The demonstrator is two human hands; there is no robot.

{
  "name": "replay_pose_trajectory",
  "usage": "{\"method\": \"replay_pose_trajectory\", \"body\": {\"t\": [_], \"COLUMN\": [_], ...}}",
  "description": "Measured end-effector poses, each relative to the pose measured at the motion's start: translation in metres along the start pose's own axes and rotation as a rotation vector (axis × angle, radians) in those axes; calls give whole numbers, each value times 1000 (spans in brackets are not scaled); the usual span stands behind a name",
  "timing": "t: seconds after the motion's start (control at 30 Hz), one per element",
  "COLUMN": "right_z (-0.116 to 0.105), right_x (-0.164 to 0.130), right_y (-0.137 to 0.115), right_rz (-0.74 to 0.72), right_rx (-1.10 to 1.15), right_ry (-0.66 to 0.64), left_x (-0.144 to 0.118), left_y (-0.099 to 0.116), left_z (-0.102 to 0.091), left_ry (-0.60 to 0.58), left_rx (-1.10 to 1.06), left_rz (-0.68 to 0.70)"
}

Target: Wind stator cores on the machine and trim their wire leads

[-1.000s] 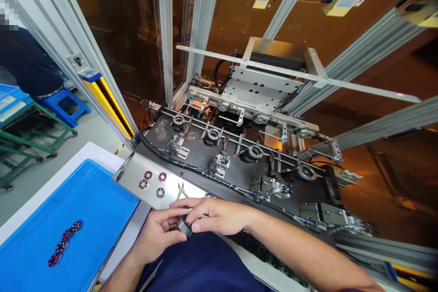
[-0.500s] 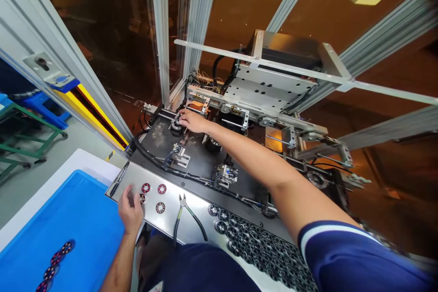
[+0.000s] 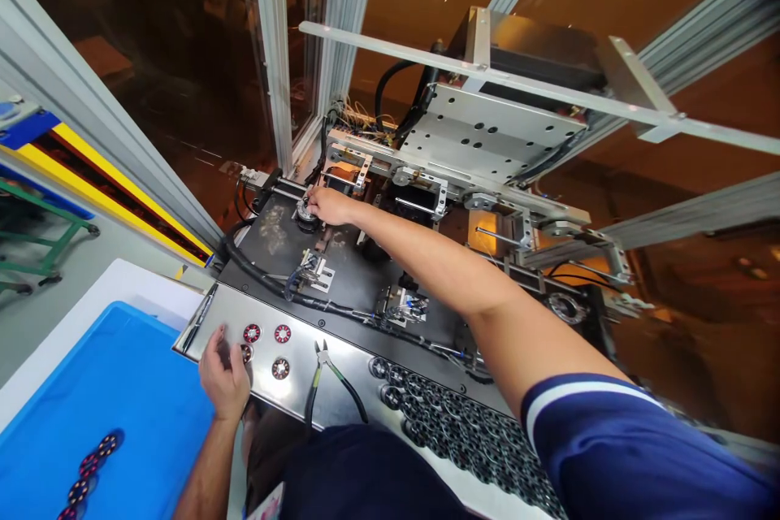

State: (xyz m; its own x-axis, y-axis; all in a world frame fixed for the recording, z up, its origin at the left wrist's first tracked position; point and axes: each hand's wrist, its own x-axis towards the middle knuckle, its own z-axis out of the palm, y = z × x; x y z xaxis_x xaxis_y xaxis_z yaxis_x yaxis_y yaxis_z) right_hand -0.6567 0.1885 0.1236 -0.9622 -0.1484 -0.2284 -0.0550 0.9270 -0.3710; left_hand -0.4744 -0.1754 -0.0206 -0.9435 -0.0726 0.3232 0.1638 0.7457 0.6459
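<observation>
Reaching to the upper middle of the frame, the right hand (image 3: pixel 326 205) pinches its fingertips onto a round metal part (image 3: pixel 303 213) seated in the machine's far-left fixture. At lower left, the left hand (image 3: pixel 224 372) rests half-curled over a red-and-silver disc (image 3: pixel 245 353) on the steel plate (image 3: pixel 341 374), just left of the cutting pliers (image 3: pixel 326 382).

The right arm stretches far forward, right hand (image 3: pixel 327 205) curled palm-down; the left hand (image 3: pixel 224 374) rests low, fingers bent.

Blue tray (image 3: pixel 122 374) carries a row of dark discs (image 3: pixel 85 467) with red-and-copper spoke patterns. Matching discs (image 3: pixel 266 334) lie on the silver steel plate (image 3: pixel 341 378). Machine deck (image 3: pixel 359 276) is black. Sleeve (image 3: pixel 639 439) is navy with a white band. Guard post (image 3: pixel 91 179) shows yellow and blue.
</observation>
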Motion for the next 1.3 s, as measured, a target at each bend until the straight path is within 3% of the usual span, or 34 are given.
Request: {"method": "replay_pose_trajectory", "body": {"t": [0.4,0.8,1.3], "right_z": [-11,-9,9], "right_x": [-2,-3,7], "right_y": [-24,-26,-20], "right_rz": [188,235,237], "right_rx": [-50,-40,-38], "right_ry": [-49,-33,-16], "left_x": [1,0,2], "left_y": [5,4,8], "left_z": [-1,0,-3], "left_ry": [-5,-16,-26], "left_rx": [10,-5,-32], "left_rz": [-14,-15,-8]}}
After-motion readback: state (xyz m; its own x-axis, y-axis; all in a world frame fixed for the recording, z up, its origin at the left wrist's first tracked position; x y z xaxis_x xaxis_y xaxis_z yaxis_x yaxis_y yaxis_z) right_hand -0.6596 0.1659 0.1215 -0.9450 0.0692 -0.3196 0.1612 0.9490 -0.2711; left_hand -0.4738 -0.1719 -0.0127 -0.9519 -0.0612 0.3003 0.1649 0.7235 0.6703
